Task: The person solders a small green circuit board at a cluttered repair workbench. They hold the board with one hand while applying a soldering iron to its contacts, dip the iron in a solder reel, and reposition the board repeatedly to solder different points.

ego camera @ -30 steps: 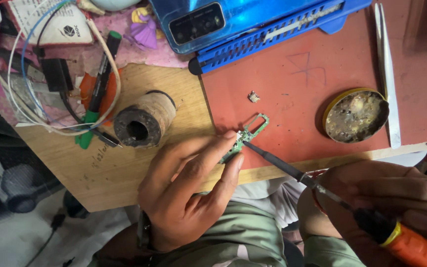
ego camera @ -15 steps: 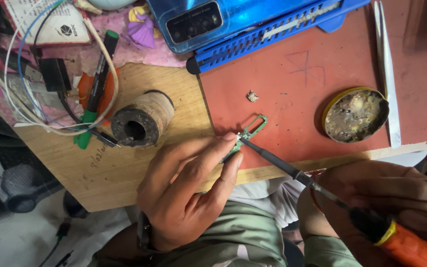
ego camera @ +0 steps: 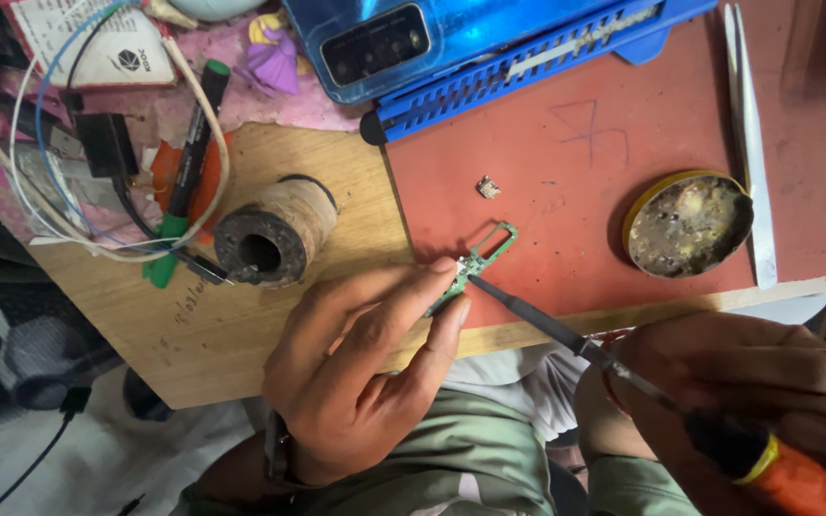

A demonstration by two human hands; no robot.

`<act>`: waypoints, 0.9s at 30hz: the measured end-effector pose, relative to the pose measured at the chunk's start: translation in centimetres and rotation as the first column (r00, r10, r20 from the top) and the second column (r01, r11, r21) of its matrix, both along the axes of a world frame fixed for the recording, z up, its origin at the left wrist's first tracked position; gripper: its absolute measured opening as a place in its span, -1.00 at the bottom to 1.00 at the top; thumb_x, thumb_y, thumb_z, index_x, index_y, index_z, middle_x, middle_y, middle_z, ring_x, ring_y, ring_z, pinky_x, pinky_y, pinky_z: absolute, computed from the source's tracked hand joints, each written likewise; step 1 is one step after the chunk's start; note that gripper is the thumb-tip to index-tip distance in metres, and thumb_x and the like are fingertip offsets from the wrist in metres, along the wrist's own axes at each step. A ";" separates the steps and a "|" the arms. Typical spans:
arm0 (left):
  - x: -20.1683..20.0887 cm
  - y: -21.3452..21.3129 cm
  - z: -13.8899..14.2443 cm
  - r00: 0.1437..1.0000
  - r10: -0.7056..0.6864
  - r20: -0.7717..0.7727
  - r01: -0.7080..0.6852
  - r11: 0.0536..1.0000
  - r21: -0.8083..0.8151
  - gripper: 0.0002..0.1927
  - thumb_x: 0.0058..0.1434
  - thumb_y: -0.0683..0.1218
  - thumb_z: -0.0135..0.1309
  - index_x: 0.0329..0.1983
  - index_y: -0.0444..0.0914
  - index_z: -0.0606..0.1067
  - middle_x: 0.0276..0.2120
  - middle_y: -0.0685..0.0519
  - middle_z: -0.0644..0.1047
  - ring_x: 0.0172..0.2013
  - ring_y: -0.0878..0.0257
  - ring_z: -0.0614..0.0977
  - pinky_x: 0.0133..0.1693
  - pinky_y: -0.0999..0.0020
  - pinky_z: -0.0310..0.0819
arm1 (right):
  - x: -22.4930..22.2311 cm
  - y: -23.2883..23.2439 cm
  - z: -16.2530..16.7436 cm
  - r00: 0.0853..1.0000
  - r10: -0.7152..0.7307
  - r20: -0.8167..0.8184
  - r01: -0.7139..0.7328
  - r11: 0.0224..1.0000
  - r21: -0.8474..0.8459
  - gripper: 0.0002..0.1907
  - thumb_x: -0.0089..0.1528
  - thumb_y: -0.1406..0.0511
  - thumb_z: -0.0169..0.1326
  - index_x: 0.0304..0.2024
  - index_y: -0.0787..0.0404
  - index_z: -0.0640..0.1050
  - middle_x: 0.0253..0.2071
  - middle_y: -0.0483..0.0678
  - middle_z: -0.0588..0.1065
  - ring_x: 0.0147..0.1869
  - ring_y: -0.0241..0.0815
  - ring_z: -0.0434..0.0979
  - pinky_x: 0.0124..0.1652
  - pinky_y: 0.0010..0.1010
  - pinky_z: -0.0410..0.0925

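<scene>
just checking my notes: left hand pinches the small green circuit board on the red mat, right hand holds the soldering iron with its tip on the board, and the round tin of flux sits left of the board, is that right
One detail is off. The head view shows the round tin to the right of the small green circuit board, not left. The rest holds: the left hand pinches the board on the red mat, and the right hand holds the soldering iron with its tip on the board.

White printed paper label (ego camera: 88, 43) lies top-left.

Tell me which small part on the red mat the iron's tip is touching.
The green circuit strip pinched in the left hand; the tiny loose chip lies apart, farther up the red mat.
</scene>
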State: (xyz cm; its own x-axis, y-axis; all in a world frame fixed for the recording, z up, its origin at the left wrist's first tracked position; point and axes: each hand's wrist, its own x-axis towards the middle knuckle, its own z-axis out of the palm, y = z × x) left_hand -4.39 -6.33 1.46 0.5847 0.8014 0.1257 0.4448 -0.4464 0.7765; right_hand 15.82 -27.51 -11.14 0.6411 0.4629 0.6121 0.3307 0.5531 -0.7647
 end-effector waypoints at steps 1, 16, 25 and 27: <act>0.0 0.0 0.0 1.000 0.006 0.004 -0.006 1.000 -0.007 -0.64 0.19 -0.31 0.37 0.03 -0.31 0.56 -0.13 -0.01 0.59 -0.14 0.26 0.70 -0.16 0.44 0.69 | -0.2 -0.2 -0.7 1.000 -0.020 -0.009 0.021 0.999 0.039 -0.84 -0.03 0.30 0.20 -0.45 0.21 0.52 -0.41 -0.10 0.56 -0.31 -0.35 0.61 -0.21 -0.66 0.41; 0.2 -0.2 0.0 0.999 0.032 0.003 -0.032 0.999 -0.004 -0.66 0.17 -0.30 0.39 -0.01 -0.31 0.58 -0.15 0.00 0.60 -0.16 0.27 0.69 -0.19 0.47 0.69 | -0.5 0.0 -1.2 0.998 -0.062 -0.015 0.063 0.991 0.117 -0.84 -0.04 0.32 0.22 -0.46 0.21 0.51 -0.43 -0.10 0.56 -0.34 -0.34 0.61 -0.24 -0.66 0.42; -0.1 -0.3 -0.4 1.000 0.021 0.008 -0.021 1.000 0.022 -0.67 0.21 -0.29 0.40 0.01 -0.29 0.58 -0.13 0.02 0.60 -0.16 0.28 0.70 -0.19 0.49 0.67 | -0.8 -0.1 -1.5 0.997 -0.069 -0.022 0.072 0.988 0.139 -0.84 -0.05 0.33 0.22 -0.47 0.20 0.51 -0.45 -0.10 0.56 -0.36 -0.34 0.61 -0.25 -0.66 0.42; 0.0 -0.4 -0.4 0.999 0.032 0.019 -0.032 0.999 0.005 -0.67 0.26 -0.28 0.41 0.05 -0.27 0.59 -0.09 0.04 0.60 -0.12 0.31 0.71 -0.20 0.56 0.68 | -0.8 0.0 -1.4 0.997 -0.073 -0.023 0.075 0.987 0.141 -0.84 -0.06 0.33 0.23 -0.47 0.20 0.51 -0.45 -0.10 0.56 -0.36 -0.34 0.61 -0.25 -0.66 0.42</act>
State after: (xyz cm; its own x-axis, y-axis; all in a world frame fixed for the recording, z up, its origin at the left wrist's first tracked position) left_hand -4.42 -6.74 1.10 0.5562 0.8190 0.1410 0.4444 -0.4365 0.7823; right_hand 15.06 -27.49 -12.54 0.6815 0.3229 0.6567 0.3621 0.6310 -0.6861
